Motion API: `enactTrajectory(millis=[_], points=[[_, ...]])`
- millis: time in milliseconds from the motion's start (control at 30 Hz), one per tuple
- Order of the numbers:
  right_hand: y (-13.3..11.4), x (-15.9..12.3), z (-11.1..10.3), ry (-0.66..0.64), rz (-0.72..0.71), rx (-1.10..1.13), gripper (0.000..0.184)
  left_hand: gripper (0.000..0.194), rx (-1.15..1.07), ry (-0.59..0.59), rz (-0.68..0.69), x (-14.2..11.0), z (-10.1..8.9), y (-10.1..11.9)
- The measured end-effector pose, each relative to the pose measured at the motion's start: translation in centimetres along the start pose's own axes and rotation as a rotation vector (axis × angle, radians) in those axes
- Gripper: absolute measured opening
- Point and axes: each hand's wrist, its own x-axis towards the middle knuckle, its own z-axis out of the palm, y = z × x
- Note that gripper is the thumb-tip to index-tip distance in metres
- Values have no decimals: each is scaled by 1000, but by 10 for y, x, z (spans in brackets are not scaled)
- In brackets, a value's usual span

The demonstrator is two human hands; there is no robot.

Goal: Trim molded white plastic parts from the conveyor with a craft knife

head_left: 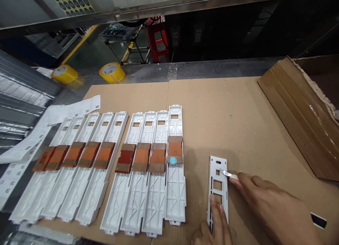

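A short white plastic plate [218, 183] with rectangular cut-outs lies on the cardboard-covered table [233, 121] at the lower right. My left hand [215, 223] presses fingertips on its lower part, steadying it. My right hand [267, 202] is closed on a small blade tool [228, 174], whose metal tip touches the edge of a cut-out near the plate's top. To the left, several long white plastic frames [174, 167] lie side by side, each with a brown-orange strip across its middle; the rightmost carries a round blue sticker [173, 160].
A cardboard box [304, 114] stands at the right. Two yellow tape rolls [112, 72] sit at the table's far edge. Printed label sheets [53, 121] and stacked grey panels [18, 89] lie at the left. A red stool [158, 40] stands beyond the table.
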Motion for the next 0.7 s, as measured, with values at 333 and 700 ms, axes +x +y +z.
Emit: enactTrajectory(millis=[333,700], points=[[5,-8,4,63,98,92,37,61,16,-25,-3,-3,3,3],[-5,10,14,-280,456,625,54,46,0,3,-66,0,0,7]])
